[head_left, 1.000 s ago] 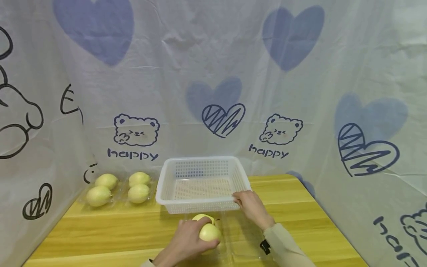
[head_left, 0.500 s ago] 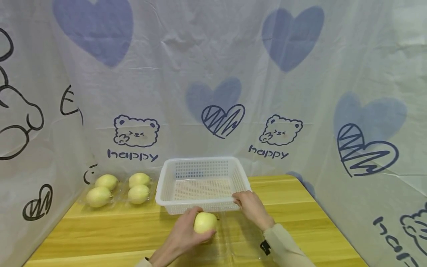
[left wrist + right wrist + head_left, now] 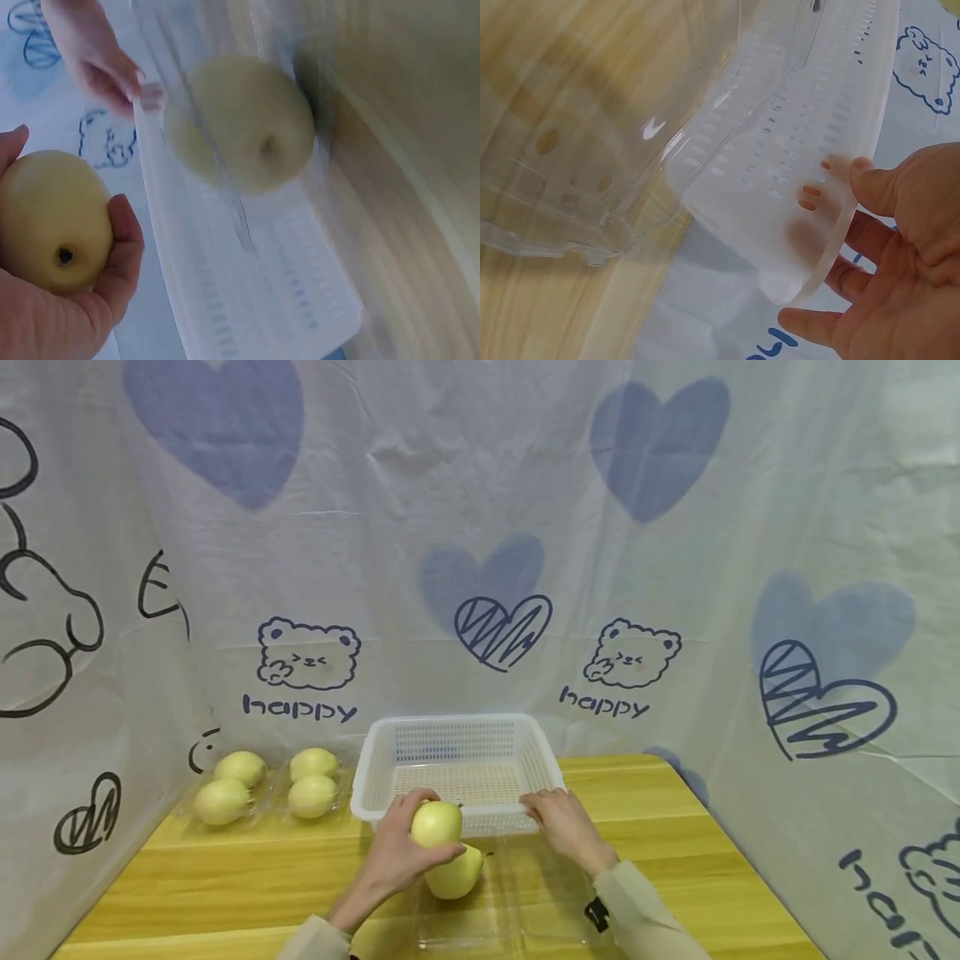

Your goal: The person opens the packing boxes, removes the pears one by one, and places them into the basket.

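My left hand [image 3: 396, 852] grips a pale yellow pear [image 3: 437, 823], raised at the front rim of a white plastic basket [image 3: 367, 783]. In the left wrist view, fingers and thumb curl round that pear [image 3: 52, 217], its dark dimple showing. Below it, another pear [image 3: 454, 875] sits in a clear plastic clamshell box [image 3: 468, 927] in front of the basket. My right hand [image 3: 564, 827] holds the basket's front right rim; in the right wrist view, thumb and fingers pinch the rim [image 3: 838, 244] from both sides. No fruit shows inside the basket.
Two clear boxes at the back left hold several pears [image 3: 222, 802], [image 3: 312, 796] on the wooden table [image 3: 300, 885]. The clamshell's lid [image 3: 558, 902] lies folded out under my right forearm. A printed white curtain [image 3: 405, 568] surrounds the table at back and sides.
My left hand has lifted a pear out of the near box, moving up and left to the basket's front rim. The right hand has stayed on the rim.
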`<state>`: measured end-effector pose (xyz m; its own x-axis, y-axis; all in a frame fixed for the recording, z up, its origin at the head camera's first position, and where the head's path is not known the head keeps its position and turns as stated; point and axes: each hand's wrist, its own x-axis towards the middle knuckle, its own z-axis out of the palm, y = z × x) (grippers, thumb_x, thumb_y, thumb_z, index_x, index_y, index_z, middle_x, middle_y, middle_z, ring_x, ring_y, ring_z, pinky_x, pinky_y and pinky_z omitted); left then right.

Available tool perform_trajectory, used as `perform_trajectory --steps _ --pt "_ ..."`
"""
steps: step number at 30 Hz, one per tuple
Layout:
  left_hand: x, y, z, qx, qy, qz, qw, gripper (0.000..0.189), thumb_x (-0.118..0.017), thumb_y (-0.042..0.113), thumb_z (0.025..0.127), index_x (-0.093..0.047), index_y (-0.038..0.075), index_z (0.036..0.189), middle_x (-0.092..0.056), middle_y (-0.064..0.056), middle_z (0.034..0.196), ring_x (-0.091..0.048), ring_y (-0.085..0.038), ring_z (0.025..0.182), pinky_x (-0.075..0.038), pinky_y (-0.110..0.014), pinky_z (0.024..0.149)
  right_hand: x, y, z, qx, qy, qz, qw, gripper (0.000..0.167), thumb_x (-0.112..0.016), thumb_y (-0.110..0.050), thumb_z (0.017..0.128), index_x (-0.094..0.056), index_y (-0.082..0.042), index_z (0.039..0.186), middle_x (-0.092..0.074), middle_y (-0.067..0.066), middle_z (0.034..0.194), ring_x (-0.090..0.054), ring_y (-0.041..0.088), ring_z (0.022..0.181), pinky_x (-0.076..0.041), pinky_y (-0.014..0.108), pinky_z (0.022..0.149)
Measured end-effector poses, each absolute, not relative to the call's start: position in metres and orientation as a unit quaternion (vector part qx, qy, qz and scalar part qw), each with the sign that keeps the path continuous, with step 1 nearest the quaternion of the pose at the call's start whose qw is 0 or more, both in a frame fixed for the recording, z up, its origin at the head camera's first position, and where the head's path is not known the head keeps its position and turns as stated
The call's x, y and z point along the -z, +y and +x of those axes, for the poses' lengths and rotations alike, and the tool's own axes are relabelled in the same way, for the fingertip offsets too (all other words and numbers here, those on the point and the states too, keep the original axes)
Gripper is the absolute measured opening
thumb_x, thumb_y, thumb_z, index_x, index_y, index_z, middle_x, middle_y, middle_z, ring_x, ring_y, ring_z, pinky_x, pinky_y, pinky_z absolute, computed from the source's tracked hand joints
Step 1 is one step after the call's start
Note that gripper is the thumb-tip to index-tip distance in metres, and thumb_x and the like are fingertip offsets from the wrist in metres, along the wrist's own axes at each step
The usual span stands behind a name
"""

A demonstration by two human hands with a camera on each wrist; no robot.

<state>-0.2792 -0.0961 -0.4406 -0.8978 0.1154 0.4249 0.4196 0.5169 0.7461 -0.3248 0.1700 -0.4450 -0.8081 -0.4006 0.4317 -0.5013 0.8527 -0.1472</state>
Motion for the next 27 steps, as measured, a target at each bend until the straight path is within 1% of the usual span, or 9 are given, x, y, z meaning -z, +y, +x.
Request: perform_trajectory --steps 3,6,12,17,20,22,25,27 --pt "0.439 -0.105 -0.289 0.483 -0.846 -0.142 0.175 0.072 -0.092 0.028 0.058 -0.055 0.015 0.119 -0.057 -0.013 0.11 -0.059 -0.02 0.08 -0.052 -0.025 0.058 0.445 0.17 -0.325 -0.128 -0.943 0.24 0.193 0.017 -0.065 -0.01 0.092 -0.071 -0.008 0.108 -0.073 0.009 0.099 -0.062 0.027 0.082 -0.05 0.044 0.074" --pt "0.436 -0.114 -0.297 0.499 -0.835 -0.135 0.189 0.069 -0.09 0.022 0.062 -0.054 0.014 0.12 -0.06 -0.012 0.108 -0.061 -0.02 0.079 -0.052 -0.026 0.057 0.444 0.17 -0.325 -0.126 -0.943 0.242 0.191 0.018 -0.065 -0.01 0.092 -0.071 -0.007 0.109 -0.073 0.01 0.101 -0.062 0.027 0.083 -0.05 0.044 0.074" --pt "0.431 -0.13 -0.312 0.484 -0.84 -0.107 0.219 0.062 -0.085 0.028 0.072 -0.054 0.015 0.125 -0.067 -0.015 0.104 -0.064 -0.025 0.076 -0.051 -0.029 0.055 0.443 0.17 -0.324 -0.126 -0.942 0.248 0.188 0.018 -0.064 -0.01 0.092 -0.07 -0.006 0.109 -0.072 0.01 0.1 -0.062 0.026 0.083 -0.05 0.043 0.075" --pt "0.434 -0.136 -0.322 0.475 -0.842 -0.102 0.235 0.068 -0.082 0.028 0.077 -0.048 0.015 0.134 -0.064 -0.019 0.111 -0.064 -0.03 0.083 -0.051 -0.032 0.058 0.444 0.17 -0.324 -0.126 -0.942 0.251 0.185 0.018 -0.064 -0.01 0.092 -0.07 -0.007 0.109 -0.072 0.009 0.099 -0.063 0.025 0.083 -0.05 0.043 0.075" --pt "0.436 -0.138 -0.325 0.47 -0.842 -0.111 0.241 0.073 -0.079 0.028 0.081 -0.042 0.019 0.143 -0.061 -0.02 0.121 -0.063 -0.029 0.087 -0.052 -0.032 0.061 0.444 0.17 -0.324 -0.127 -0.942 0.251 0.185 0.018 -0.065 -0.01 0.092 -0.071 -0.008 0.109 -0.072 0.009 0.099 -0.063 0.025 0.083 -0.05 0.042 0.076" --pt "0.437 -0.139 -0.327 0.459 -0.842 -0.125 0.254 0.075 -0.077 0.028 0.083 -0.039 0.021 0.148 -0.059 -0.019 0.123 -0.061 -0.029 0.09 -0.051 -0.031 0.062 0.444 0.17 -0.325 -0.128 -0.941 0.25 0.188 0.019 -0.065 -0.01 0.091 -0.071 -0.008 0.109 -0.073 0.009 0.099 -0.063 0.024 0.083 -0.051 0.042 0.077" --pt "0.438 -0.14 -0.33 0.443 -0.842 -0.148 0.269 0.069 -0.074 0.028 0.087 -0.042 0.025 0.148 -0.056 -0.018 0.124 -0.057 -0.028 0.091 -0.05 -0.031 0.064 0.444 0.171 -0.325 -0.132 -0.94 0.25 0.192 0.019 -0.065 -0.01 0.091 -0.071 -0.007 0.108 -0.073 0.009 0.098 -0.063 0.024 0.083 -0.051 0.042 0.077" --pt "0.439 -0.141 -0.331 0.437 -0.841 -0.157 0.277 0.058 -0.073 0.028 0.088 -0.051 0.023 0.142 -0.055 -0.018 0.122 -0.056 -0.029 0.093 -0.05 -0.032 0.066 0.444 0.171 -0.325 -0.134 -0.939 0.251 0.193 0.019 -0.066 -0.009 0.091 -0.071 -0.006 0.108 -0.073 0.009 0.099 -0.064 0.025 0.083 -0.051 0.042 0.077"
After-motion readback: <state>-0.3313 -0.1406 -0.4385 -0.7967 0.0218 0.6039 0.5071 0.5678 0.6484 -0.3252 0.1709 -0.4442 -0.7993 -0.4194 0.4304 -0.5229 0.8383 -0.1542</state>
